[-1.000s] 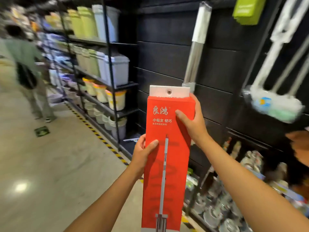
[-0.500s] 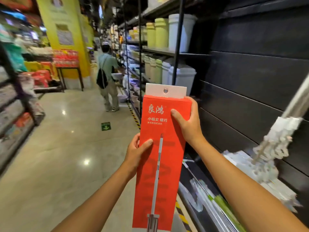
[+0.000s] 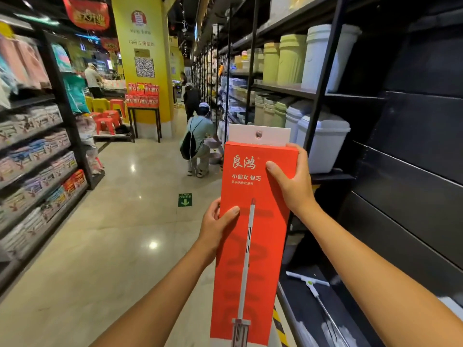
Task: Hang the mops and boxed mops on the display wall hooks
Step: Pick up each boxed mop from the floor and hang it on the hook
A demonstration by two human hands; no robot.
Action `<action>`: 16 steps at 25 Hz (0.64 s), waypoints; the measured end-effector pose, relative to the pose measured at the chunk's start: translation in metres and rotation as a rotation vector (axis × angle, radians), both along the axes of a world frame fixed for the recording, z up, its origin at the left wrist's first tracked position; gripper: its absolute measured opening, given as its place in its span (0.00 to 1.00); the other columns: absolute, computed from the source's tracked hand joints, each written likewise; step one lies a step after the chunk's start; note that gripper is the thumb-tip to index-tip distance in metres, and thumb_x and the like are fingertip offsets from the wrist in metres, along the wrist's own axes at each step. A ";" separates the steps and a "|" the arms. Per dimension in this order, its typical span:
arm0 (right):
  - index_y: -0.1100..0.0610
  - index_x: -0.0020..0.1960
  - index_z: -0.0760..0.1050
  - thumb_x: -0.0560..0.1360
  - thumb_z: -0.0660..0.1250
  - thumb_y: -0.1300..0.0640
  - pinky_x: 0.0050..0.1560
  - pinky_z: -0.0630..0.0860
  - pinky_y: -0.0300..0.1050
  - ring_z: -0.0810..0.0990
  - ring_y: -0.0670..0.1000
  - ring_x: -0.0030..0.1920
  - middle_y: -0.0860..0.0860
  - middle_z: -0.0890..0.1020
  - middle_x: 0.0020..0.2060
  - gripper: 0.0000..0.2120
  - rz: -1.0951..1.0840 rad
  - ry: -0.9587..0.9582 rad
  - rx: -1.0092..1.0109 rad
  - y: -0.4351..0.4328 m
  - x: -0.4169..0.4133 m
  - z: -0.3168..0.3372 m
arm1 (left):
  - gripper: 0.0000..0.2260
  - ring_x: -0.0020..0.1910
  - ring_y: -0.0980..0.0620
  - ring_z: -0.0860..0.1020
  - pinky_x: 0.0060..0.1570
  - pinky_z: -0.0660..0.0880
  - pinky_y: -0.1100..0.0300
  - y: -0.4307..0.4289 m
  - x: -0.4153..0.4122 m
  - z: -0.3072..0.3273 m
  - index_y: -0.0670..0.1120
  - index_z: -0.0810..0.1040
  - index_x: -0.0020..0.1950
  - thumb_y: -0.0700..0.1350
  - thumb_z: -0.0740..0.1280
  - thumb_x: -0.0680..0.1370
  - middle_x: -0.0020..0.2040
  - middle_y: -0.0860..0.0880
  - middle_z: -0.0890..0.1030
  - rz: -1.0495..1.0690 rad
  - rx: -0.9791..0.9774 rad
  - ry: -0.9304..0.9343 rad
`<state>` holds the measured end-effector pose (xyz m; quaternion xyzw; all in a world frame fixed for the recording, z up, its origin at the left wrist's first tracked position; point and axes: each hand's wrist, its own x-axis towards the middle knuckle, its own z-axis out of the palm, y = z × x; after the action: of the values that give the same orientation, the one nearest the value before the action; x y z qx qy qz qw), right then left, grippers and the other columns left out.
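Now view swinging away from hung mops, down aisle. Both hands gripping red boxed mop (image 3: 253,234) upright: left hand (image 3: 217,221) clasping left edge mid-box, right hand (image 3: 292,181) wrapping top right corner. Hang tab (image 3: 259,134) unhooked; display wall (image 3: 413,171) alongside right, probably seeking free hook.

Retail shop, household-goods aisle. Right of frame: black metal shelving (image 3: 313,101) stocked with rows of plastic lidded bins (image 3: 323,141) in white and pale green. Left of frame: shelves of folded packaged textiles (image 3: 37,176). Centre background: yellow pillar (image 3: 142,58) with a QR code, stacked red stools (image 3: 107,121), a red hanging banner (image 3: 86,12). Polished floor (image 3: 100,234) carries a green arrow sticker (image 3: 185,199).
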<state>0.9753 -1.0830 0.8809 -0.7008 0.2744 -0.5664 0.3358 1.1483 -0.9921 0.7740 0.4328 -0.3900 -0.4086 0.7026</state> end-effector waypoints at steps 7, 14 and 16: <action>0.48 0.70 0.66 0.74 0.75 0.43 0.57 0.82 0.46 0.84 0.43 0.56 0.44 0.82 0.57 0.30 -0.177 -0.006 -0.043 -0.140 0.031 0.026 | 0.34 0.62 0.34 0.82 0.63 0.80 0.40 -0.180 0.047 0.020 0.41 0.75 0.71 0.54 0.77 0.69 0.62 0.39 0.85 -0.134 -0.044 0.012; 0.47 0.70 0.66 0.72 0.76 0.41 0.56 0.82 0.44 0.84 0.41 0.55 0.43 0.82 0.57 0.32 -0.454 0.012 -0.078 -0.244 -0.024 0.049 | 0.33 0.61 0.35 0.83 0.63 0.80 0.40 -0.342 -0.002 0.037 0.42 0.75 0.71 0.53 0.77 0.69 0.63 0.38 0.84 -0.423 -0.077 0.053; 0.45 0.69 0.66 0.71 0.75 0.37 0.59 0.82 0.53 0.84 0.42 0.56 0.43 0.82 0.57 0.33 -0.525 0.022 -0.102 -0.275 -0.052 0.055 | 0.32 0.61 0.35 0.82 0.63 0.80 0.40 -0.385 -0.030 0.044 0.42 0.76 0.70 0.53 0.77 0.69 0.63 0.37 0.84 -0.490 -0.099 0.054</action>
<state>0.9236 -1.3583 0.9364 -0.6279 0.4213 -0.6396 0.1386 1.1178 -1.3771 0.8176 0.2797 -0.4838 -0.5584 0.6131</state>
